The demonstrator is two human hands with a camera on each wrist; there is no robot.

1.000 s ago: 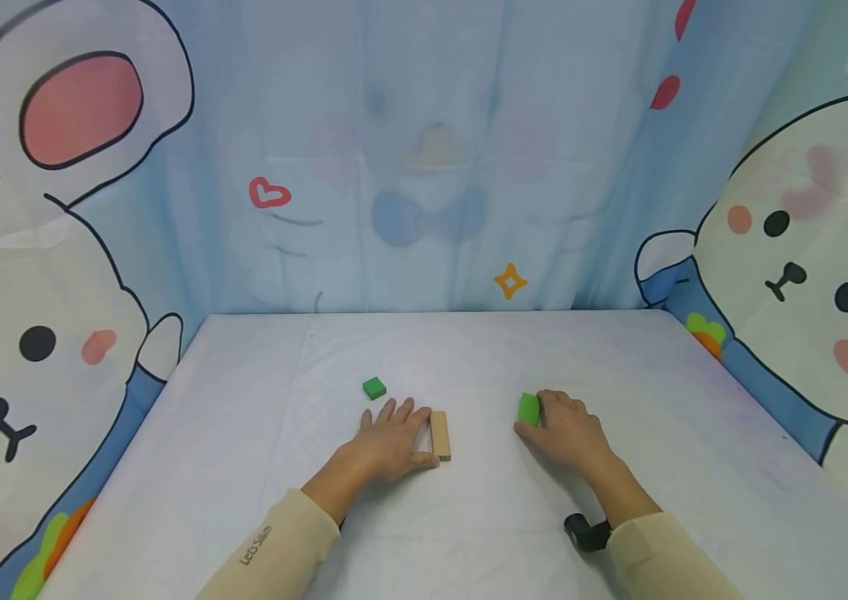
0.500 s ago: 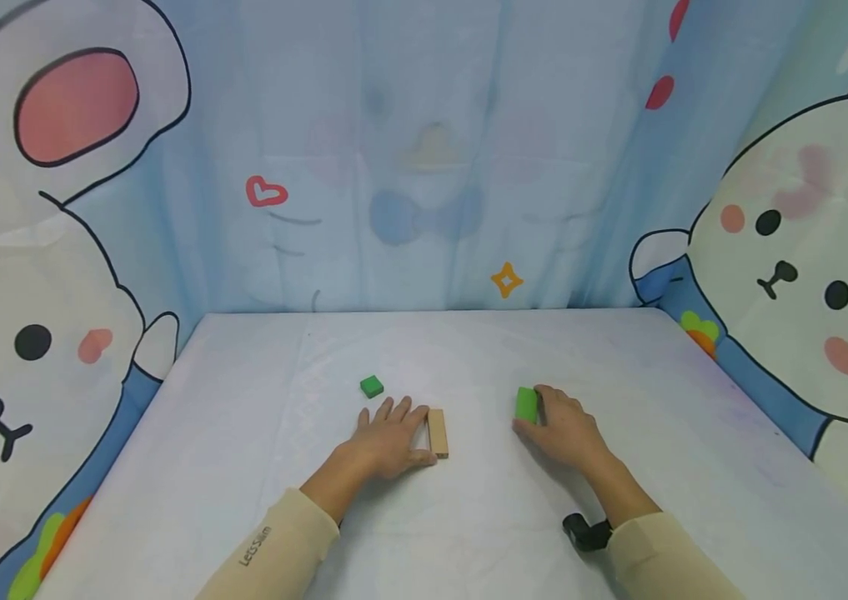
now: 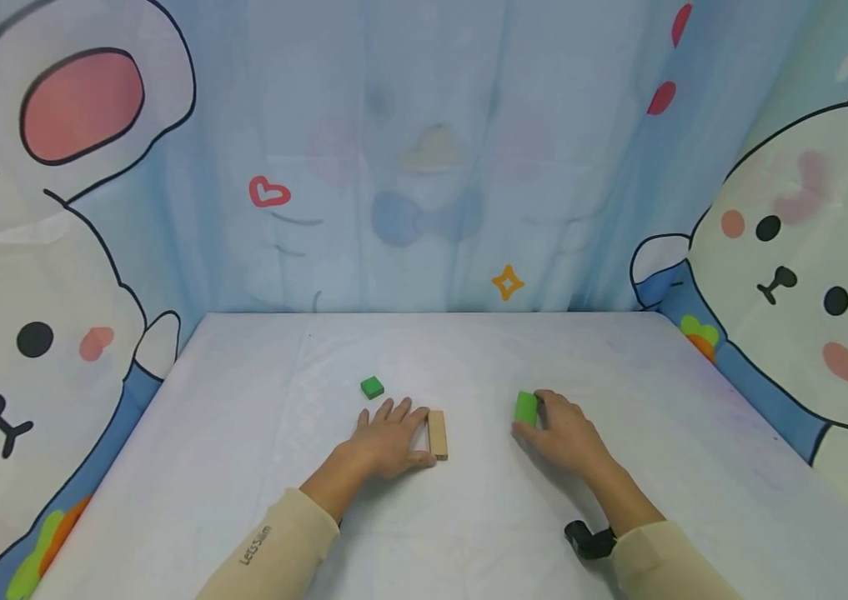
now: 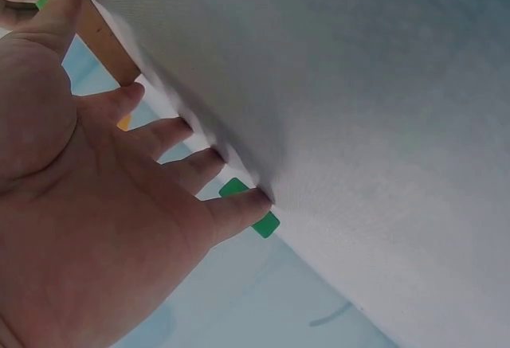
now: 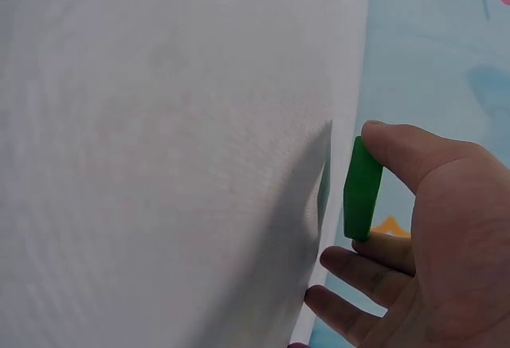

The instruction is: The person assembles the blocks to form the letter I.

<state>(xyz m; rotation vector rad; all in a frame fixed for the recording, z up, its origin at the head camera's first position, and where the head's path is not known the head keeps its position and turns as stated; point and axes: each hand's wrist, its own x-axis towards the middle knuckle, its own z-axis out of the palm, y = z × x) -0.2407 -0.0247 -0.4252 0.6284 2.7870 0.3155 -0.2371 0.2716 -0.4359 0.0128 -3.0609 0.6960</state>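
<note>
In the head view my left hand [image 3: 388, 446] lies at the left side of an upright-looking plain wooden block [image 3: 437, 435], thumb and index finger at its two ends. The left wrist view shows the same wooden block [image 4: 110, 45] spanned between thumb and index, the other fingers spread with tips at the cloth. My right hand [image 3: 568, 432] pinches a bright green block [image 3: 526, 408] between thumb and index finger. Seen from the right wrist, this green block [image 5: 362, 190] hangs close over the cloth, with the remaining fingers loosely extended below it.
A smaller green block [image 3: 373, 387] lies beyond my left fingertips. The table [image 3: 288, 350] has a white cloth, and a printed curtain [image 3: 424, 108] stands behind it. A black device [image 3: 587, 540] sits at my right wrist, by the sleeve.
The head view shifts very slightly. Both hands and all the blocks keep practically the same places and holds.
</note>
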